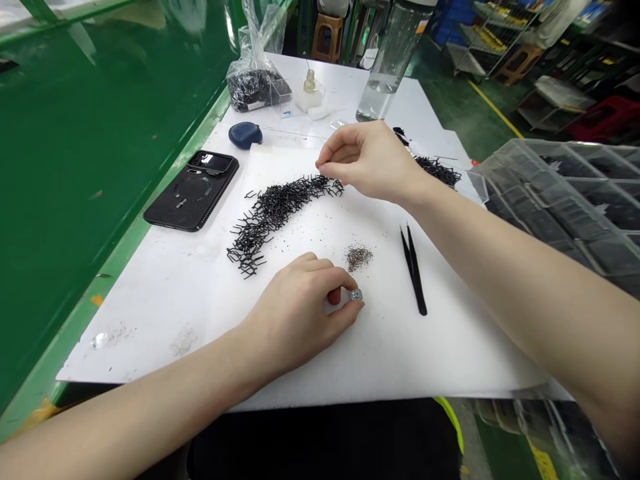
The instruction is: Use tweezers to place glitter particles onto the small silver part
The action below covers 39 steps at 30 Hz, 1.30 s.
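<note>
A: What's on my feed; left grip?

B: I see the left hand (295, 313) narrow, pinching a small silver metal part (356, 294); black wire clips (280, 213) lie heaped loose on the worktop (150, 333).

A: Right?

B: Right hand (367, 160) just above the heap's end; can't tell if it holds anything; black tweezers (413, 270) lie apart.

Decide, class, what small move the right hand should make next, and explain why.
Probably the right hand should pick one black clip from the end of the pile. Its fingertips are already at that end, while the left hand pinches a small silver part. The tweezers lie apart, so bare fingers seem the quicker choice.
</note>
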Each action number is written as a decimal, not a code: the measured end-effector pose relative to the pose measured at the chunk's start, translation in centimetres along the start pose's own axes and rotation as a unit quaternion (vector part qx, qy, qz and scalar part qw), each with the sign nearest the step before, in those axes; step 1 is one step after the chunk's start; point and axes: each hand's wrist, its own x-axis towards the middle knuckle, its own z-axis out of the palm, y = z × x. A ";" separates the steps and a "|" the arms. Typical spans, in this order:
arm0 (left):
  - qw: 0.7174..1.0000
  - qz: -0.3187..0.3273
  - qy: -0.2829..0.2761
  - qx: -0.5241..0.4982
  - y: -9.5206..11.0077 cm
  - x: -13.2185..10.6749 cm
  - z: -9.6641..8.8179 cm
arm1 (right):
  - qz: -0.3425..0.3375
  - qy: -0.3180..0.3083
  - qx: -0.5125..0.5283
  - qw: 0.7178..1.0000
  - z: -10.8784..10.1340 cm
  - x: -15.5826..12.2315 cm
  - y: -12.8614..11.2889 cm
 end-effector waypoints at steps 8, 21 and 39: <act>0.999 -0.024 0.019 -0.019 0.8 -0.1 -0.6 | 0.027 0.010 0.064 0.998 -1.4 -2.3 -1.2; 0.933 -0.157 0.037 -0.321 1.3 0.7 -2.3 | 0.011 0.072 0.230 0.971 -1.8 -11.8 -1.5; 0.802 -0.228 -0.007 -0.552 -0.6 1.1 -2.2 | 0.003 0.103 0.147 0.984 -0.7 -12.9 -2.3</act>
